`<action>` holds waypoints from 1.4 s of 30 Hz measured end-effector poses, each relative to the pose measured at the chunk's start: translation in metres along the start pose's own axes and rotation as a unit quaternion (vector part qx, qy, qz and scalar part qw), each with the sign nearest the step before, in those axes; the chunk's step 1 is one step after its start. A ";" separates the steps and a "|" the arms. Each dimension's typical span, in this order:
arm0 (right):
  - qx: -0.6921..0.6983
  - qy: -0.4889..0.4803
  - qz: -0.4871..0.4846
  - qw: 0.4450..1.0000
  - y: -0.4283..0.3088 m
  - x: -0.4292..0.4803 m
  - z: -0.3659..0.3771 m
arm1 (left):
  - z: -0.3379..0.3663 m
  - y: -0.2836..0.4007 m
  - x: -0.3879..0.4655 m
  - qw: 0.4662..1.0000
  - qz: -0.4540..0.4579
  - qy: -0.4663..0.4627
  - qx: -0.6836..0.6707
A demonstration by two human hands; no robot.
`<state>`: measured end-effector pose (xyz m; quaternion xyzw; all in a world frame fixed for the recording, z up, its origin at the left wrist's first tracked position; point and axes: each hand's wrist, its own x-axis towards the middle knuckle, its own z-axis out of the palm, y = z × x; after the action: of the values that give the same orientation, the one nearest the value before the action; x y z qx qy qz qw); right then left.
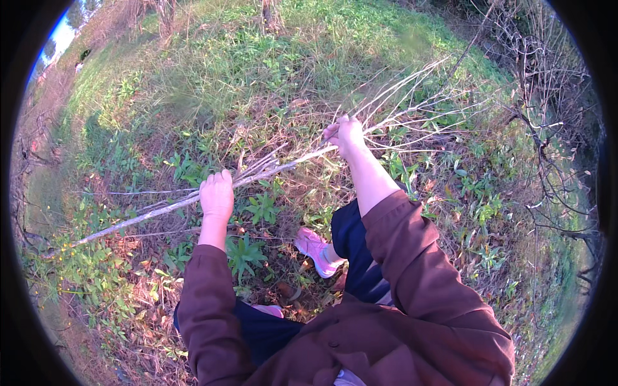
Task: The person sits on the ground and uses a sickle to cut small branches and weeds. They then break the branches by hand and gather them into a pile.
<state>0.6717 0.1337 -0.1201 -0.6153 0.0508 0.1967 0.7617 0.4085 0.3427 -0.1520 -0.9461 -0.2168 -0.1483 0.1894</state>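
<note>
A long, pale dry branch [289,165] runs slantwise in front of me, its thick end low at the left and its bare twigs [410,113] fanning out at the upper right. My left hand [217,193] is closed around the branch together with several thinner sticks [258,166], whose ends stick out to both sides of the fist. Farther up the branch, at the base of the fanned twigs, is my right hand [345,135], its fingers bent around a thin twig; whether it also grips the main stem is hard to see.
Grass and leafy weeds [263,207] cover the ground around my pink shoes [318,252]. Dark bare branches [540,140] of a shrub stand along the right side. Thin trunks [266,14] rise at the top, and yellow-flowered plants [72,270] grow at the lower left.
</note>
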 end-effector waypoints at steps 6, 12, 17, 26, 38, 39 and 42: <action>-0.439 -0.294 -0.210 0.823 0.009 -0.025 0.046 | -0.011 0.008 -0.015 1.000 0.008 -0.008 -0.008; -0.605 -0.384 -0.256 0.649 0.041 -0.048 0.081 | -0.017 0.008 -0.018 0.999 0.016 0.020 -0.024; -0.608 -0.446 -0.147 0.641 0.040 -0.046 0.081 | -0.019 0.006 -0.017 0.995 0.009 0.094 -0.007; -0.538 -0.229 -0.351 0.732 0.030 -0.042 0.059 | -0.016 -0.007 0.000 1.000 0.003 0.008 -0.007; -0.776 -0.085 -0.127 0.611 -0.010 -0.010 -0.031 | -0.025 -0.034 0.016 0.998 -0.048 0.020 -0.021; -0.765 -0.074 -0.134 0.625 -0.010 -0.010 -0.030 | -0.025 -0.033 0.016 0.998 -0.051 0.019 -0.028; -0.736 -0.020 -0.120 0.666 -0.007 -0.007 -0.025 | -0.028 -0.032 0.017 0.998 -0.054 0.031 -0.025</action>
<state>0.6718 0.1071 -0.1172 -0.9726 -0.1995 0.0893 0.0788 0.4024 0.3635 -0.1121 -0.9325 -0.2577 -0.1926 0.1643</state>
